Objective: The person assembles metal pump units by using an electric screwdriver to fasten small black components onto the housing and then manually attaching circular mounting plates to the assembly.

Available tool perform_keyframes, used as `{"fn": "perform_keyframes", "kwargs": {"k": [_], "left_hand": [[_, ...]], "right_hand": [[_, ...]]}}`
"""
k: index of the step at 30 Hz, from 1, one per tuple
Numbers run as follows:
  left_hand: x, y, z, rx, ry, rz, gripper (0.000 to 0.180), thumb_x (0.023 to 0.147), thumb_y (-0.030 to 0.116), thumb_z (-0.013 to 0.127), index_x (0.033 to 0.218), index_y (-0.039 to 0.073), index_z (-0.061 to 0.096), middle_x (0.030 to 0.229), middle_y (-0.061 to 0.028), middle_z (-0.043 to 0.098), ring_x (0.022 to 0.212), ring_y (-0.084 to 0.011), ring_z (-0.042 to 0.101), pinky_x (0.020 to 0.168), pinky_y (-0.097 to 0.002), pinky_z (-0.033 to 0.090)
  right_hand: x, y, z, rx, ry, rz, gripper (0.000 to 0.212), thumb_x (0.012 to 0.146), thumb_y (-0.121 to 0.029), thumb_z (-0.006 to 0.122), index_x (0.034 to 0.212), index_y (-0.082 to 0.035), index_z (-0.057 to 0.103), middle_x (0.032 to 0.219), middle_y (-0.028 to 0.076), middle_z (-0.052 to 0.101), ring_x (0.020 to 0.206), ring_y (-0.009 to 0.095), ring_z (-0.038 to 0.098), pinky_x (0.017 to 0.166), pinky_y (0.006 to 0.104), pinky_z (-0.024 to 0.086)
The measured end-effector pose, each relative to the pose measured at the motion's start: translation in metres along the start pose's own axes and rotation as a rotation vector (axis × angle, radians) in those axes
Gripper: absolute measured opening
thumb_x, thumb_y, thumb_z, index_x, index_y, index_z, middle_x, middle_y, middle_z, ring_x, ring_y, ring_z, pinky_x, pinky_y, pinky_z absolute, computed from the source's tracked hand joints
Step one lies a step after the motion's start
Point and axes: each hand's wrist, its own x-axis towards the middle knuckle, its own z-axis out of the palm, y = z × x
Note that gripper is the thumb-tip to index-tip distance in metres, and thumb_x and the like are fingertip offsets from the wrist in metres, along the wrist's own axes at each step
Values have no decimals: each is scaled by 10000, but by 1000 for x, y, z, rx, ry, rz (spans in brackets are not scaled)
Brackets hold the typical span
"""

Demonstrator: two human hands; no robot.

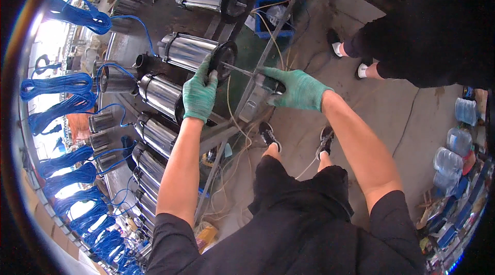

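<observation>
My left hand (pixel 200 95), in a green knit glove, is at the dark end of a shiny steel cylindrical motor (pixel 188 51). Its index finger and thumb stretch out apart against the end's rim; the other fingers are partly hidden. My right hand (pixel 301 89), gloved the same way, is closed around a dark hand-held power screwdriver (pixel 269 83). A long thin bit (pixel 238 69) runs from this tool leftward to the face of the motor's end. Just below the tool is a grey box (pixel 250 107) beside the metal frame.
Several similar motors (pixel 160 93) lie in a row on the bench, with bundled blue cables (pixel 62 87) along its far left side. A blue crate (pixel 264 30) stands beyond the frame. Another person (pixel 428 38) stands at upper right. Clear plastic jugs (pixel 459 141) and loose cords are on the floor.
</observation>
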Motion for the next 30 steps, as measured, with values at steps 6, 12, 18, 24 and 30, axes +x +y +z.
{"fn": "perform_keyframes", "kwargs": {"k": [6, 12, 18, 24, 30], "left_hand": [[-18, 21, -5, -153, 183, -147, 346, 983, 249, 699, 1271, 61, 655, 803, -90, 690, 661, -200, 630, 662, -333, 529], [-20, 67, 27, -1124, -166, -1160, 269, 998, 400, 677, 930, 140, 669, 698, 44, 535, 546, -85, 486, 470, -261, 376], [-27, 58, 50, -1396, -184, -1036, 306, 987, 417, 710, 993, 113, 671, 665, 40, 558, 521, -94, 485, 469, -275, 373], [-56, 76, 15, -1364, -428, -709, 341, 1038, 367, 640, 1157, 58, 723, 785, 52, 598, 635, -46, 500, 561, -210, 401], [-111, 82, -57, -1289, -186, -624, 415, 1077, 402, 525, 1250, 67, 699, 735, 57, 524, 613, -39, 477, 531, -211, 382]], "right_hand": [[-5, -6, 1, 451, -61, 111, 823, 861, -210, 758, 1602, -205, 398, 1179, 9, 682, 790, 100, 585, 647, 264, 498], [-11, -11, 13, 393, -43, 221, 833, 852, -205, 744, 1608, -197, 393, 1101, -14, 660, 697, 59, 538, 567, 236, 475], [-20, -5, 33, 149, 52, 163, 940, 795, -222, 859, 1601, -133, 384, 1130, 39, 666, 985, 110, 584, 898, 314, 522], [-56, -31, 27, 4, 9, 239, 829, 771, -220, 885, 1471, -85, 464, 1254, 162, 697, 1136, 267, 688, 984, 396, 533], [-54, -39, 38, -10, -151, -42, 692, 781, -168, 840, 1363, -89, 472, 1119, 160, 700, 1012, 255, 691, 925, 392, 541]]}}
